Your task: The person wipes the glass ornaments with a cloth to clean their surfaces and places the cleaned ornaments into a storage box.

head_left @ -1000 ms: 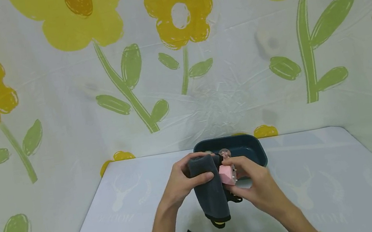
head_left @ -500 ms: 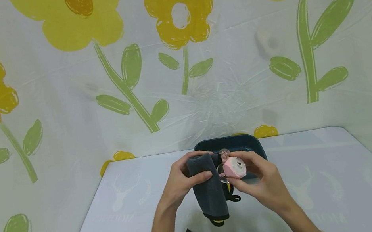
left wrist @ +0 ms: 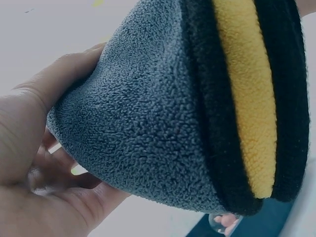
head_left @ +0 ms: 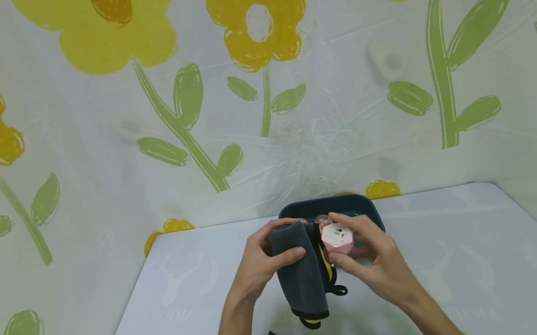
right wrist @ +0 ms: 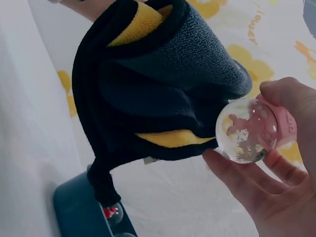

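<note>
My left hand point(head_left: 263, 258) grips a folded grey towel point(head_left: 299, 278) with black edging and a yellow inner side. Its thumb lies across the front of the cloth, and the towel fills most of the left wrist view. In my right hand point(head_left: 374, 244), thumb and fingers pinch a small snow globe by its pink base point(head_left: 338, 241). The white underside faces the head camera. The right wrist view shows the globe's clear dome point(right wrist: 247, 131), with pink and white shapes inside, close beside the towel's edge; whether they touch I cannot tell.
Behind the hands, a dark teal tray point(head_left: 379, 217) stands at the back of the white table point(head_left: 188, 295). More clear globes, one with a red figure point(right wrist: 112, 213), lie in it. A black loop point(head_left: 339, 290) hangs from the towel. A flower-printed sheet point(head_left: 330, 94) rises behind the table.
My right hand has moved the snow globe slightly right and turned it, so its white underside now faces the head camera. The left hand and towel have hardly moved.
</note>
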A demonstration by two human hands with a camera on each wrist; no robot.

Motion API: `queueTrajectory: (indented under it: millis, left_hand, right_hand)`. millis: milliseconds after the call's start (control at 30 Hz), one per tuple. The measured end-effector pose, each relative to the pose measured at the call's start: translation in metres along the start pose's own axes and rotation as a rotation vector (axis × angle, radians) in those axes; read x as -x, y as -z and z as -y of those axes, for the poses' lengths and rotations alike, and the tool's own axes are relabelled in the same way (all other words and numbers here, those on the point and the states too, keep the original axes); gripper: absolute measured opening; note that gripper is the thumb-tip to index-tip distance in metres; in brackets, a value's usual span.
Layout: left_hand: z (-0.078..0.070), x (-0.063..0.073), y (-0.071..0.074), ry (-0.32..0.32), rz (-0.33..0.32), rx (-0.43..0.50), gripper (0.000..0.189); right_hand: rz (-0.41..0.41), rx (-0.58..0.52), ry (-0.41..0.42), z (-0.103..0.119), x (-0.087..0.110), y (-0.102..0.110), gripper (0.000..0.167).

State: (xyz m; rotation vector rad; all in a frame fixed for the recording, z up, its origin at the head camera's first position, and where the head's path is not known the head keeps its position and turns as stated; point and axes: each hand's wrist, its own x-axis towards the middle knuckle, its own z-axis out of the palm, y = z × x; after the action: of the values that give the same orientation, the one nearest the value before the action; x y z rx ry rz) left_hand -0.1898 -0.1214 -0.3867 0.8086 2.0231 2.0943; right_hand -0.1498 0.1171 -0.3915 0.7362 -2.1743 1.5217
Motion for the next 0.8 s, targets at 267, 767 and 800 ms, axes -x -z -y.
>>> queueTrajectory:
  millis: [267, 767, 800]
  left_hand:
    - [-0.0010, 0.0006, 0.0008, 0.009, -0.006, -0.011, 0.047]
    - [-0.0010, 0.0010, 0.0012, -0.010, -0.016, -0.014, 0.049]
    - [-0.0011, 0.0010, 0.0014, -0.013, -0.017, -0.015, 0.049]
  right_hand:
    - [-0.074, 0.005, -0.041, 0.0021, 0.0006, -0.0017, 0.072]
    - [0.036, 0.040, 0.015, -0.0039, -0.0001, -0.0006, 0.057]
    - [0.038, 0.050, 0.022, -0.0042, -0.0001, -0.0006, 0.057]
